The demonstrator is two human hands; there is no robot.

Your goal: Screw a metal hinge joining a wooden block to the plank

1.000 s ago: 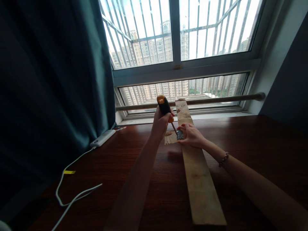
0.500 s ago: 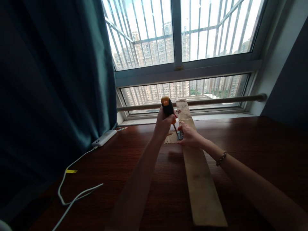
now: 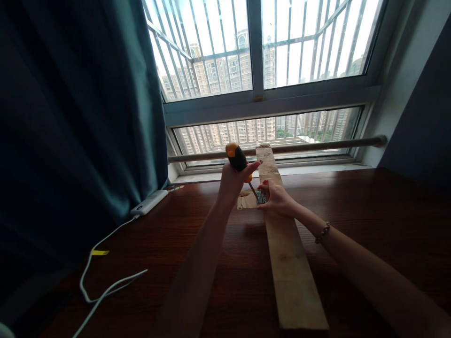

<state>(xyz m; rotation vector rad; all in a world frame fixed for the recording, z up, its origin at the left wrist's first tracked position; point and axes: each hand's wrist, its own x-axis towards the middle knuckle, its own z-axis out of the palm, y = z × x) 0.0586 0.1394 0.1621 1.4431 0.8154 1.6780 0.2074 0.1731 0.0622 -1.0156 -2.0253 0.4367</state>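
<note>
My left hand (image 3: 231,180) is closed around the black and orange handle of a screwdriver (image 3: 237,157), its thumb stretched out to the right. The shaft slants down to the right, and its tip meets a small metal hinge (image 3: 261,197). Thumb and fingers of my right hand (image 3: 277,199) pinch the hinge from its right side. The hinge lies where a short wooden piece (image 3: 247,201) joins the left side of a long wooden board (image 3: 294,267). Whether a screw sits under the tip is too small to tell.
On the left of the dark wooden tabletop (image 3: 197,244) lie a white power bank (image 3: 150,203) and a white cable (image 3: 105,293) with a yellow tag (image 3: 100,252). A blue curtain (image 3: 141,117) hangs beside them. Behind, a metal rail (image 3: 324,144) crosses the barred window.
The screwdriver handle has tipped further left, and my left thumb has lifted out from it. My right hand stays at the hinge. The whole view has shifted slightly.
</note>
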